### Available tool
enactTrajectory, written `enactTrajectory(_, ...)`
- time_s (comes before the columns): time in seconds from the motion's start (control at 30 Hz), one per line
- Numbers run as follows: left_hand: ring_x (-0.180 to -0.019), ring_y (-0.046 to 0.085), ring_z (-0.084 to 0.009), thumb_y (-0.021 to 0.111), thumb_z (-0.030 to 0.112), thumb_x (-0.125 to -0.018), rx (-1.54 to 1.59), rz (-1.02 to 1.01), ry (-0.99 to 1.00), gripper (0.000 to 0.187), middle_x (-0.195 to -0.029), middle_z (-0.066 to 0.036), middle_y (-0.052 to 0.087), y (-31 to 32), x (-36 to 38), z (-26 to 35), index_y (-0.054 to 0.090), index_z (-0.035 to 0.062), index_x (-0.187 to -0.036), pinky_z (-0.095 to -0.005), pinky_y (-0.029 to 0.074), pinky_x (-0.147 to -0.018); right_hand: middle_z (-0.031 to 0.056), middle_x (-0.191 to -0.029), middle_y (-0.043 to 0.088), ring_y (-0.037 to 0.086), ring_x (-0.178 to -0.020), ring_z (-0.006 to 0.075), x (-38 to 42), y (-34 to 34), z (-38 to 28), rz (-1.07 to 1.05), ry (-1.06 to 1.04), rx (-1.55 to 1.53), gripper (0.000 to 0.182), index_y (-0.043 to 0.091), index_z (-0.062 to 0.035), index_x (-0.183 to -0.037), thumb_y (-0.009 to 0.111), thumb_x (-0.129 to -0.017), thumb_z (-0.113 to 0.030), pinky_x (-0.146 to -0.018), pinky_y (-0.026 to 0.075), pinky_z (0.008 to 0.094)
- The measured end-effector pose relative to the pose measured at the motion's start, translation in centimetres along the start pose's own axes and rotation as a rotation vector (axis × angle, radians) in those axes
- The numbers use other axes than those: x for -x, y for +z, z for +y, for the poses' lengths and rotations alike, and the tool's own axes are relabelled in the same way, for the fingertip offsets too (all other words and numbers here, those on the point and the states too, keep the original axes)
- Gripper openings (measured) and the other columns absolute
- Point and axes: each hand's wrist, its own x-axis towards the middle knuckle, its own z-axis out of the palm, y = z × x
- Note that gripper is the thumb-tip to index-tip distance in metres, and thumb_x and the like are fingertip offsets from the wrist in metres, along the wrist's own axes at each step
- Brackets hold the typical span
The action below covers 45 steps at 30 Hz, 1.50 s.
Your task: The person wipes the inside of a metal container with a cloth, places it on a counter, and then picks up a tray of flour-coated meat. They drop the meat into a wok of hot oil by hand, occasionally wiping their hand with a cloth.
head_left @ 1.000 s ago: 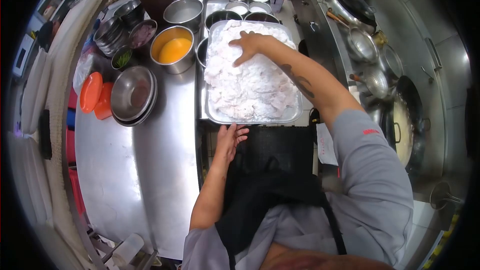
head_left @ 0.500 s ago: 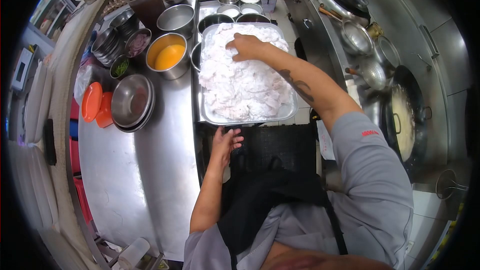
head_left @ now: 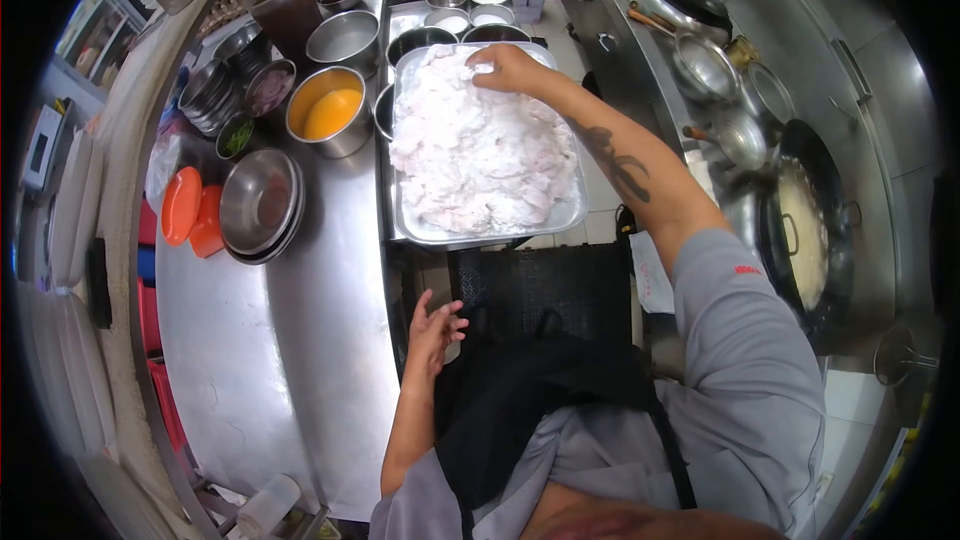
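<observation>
A rectangular metal tray (head_left: 415, 228) holds a heap of white, powder-coated pieces (head_left: 480, 150). My right hand (head_left: 505, 70) reaches over the far part of the heap, its fingers bent down onto the white pieces; whether they grip any is hidden. Below the tray's near edge, my left hand (head_left: 436, 330) hangs in the air with its fingers apart and nothing in it. Just left of the tray stands a steel pot (head_left: 345, 138) of yellow-orange liquid.
On the left steel counter (head_left: 230, 340) are stacked metal bowls (head_left: 262, 202), orange containers (head_left: 181, 206) and a jug of brown liquid (head_left: 285, 10). Small pots stand beyond the tray. A large wok (head_left: 838, 240) with pale contents sits at the right, near strainers (head_left: 706, 65).
My left hand has dropped away from the tray's near edge, toward my body. My right hand has moved slightly farther out over the heap.
</observation>
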Motion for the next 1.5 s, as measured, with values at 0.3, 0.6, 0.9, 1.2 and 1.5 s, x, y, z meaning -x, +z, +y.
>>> enactTrajectory(0.3, -0.078, 0.066, -0.0200, 0.059, 0.014, -0.094, -0.004, -0.032, -0.002, 0.066, -0.115, -0.018, 0.062, 1.1, 1.3, 0.8, 0.019, 0.0115, -0.147, -0.0268, 0.055, -0.057, 0.0065, -0.101, 0.066, 0.056, -0.087, 0.0144, 3.3, -6.7, -2.4, 0.221, 0.446, -0.548, 0.046, 0.065, -0.0056, -0.116, 0.076, -0.078, -0.028, -0.066, 0.044, 0.0254)
enactTrajectory(0.6, -0.075, 0.065, -0.0209, 0.056, 0.020, -0.096, -0.090, -0.137, -0.085, 0.061, -0.117, -0.018, 0.060, 3.8, -0.8, 0.2, 0.021, 0.0179, -0.146, -0.0289, 0.055, -0.056, 0.0124, -0.100, 0.067, 0.067, -0.083, 0.0174, 25.8, -28.0, -4.4, 0.627, 0.559, -0.530, 0.042, 0.060, -0.0037, -0.120, 0.071, -0.084, -0.021, -0.067, 0.057, 0.0305)
enactTrajectory(0.9, -0.074, 0.065, -0.0205, 0.057, 0.020, -0.096, -0.200, -0.151, -0.131, 0.062, -0.116, -0.018, 0.060, 8.6, -2.8, -0.7, 0.020, 0.0202, -0.146, -0.0287, 0.055, -0.054, 0.0052, -0.085, 0.068, 0.062, -0.060, 0.0116, 54.6, -36.2, 7.8, 0.826, 1.015, -0.285, 0.032, 0.066, -0.0039, -0.110, 0.068, -0.086, -0.024, -0.044, 0.049, 0.0273)
enactTrajectory(1.2, -0.073, 0.063, -0.0192, 0.059, 0.019, -0.094, -0.220, 0.025, -0.122, 0.066, -0.115, -0.017, 0.060, 8.6, 0.9, -2.9, 0.020, 0.0213, -0.147, -0.0276, 0.053, -0.054, 0.0105, -0.085, 0.065, 0.061, -0.063, 0.0193, 65.2, -49.2, 21.0, 1.093, 1.279, 0.378, 0.056, 0.048, 0.0019, -0.127, 0.071, -0.080, -0.019, -0.052, 0.050, 0.0344)
enactTrajectory(1.5, -0.072, 0.063, -0.0181, 0.061, 0.017, -0.093, -0.139, 0.032, -0.052, 0.068, -0.118, -0.017, 0.059, 8.6, 1.0, -1.9, 0.020, 0.0168, -0.148, -0.0261, 0.052, -0.054, 0.0169, -0.111, 0.060, 0.059, -0.100, 0.0302, 39.4, -51.5, 9.5, 0.658, 0.642, 0.841, 0.049, 0.054, -0.0017, -0.124, 0.067, -0.079, -0.017, -0.087, 0.047, 0.0422)
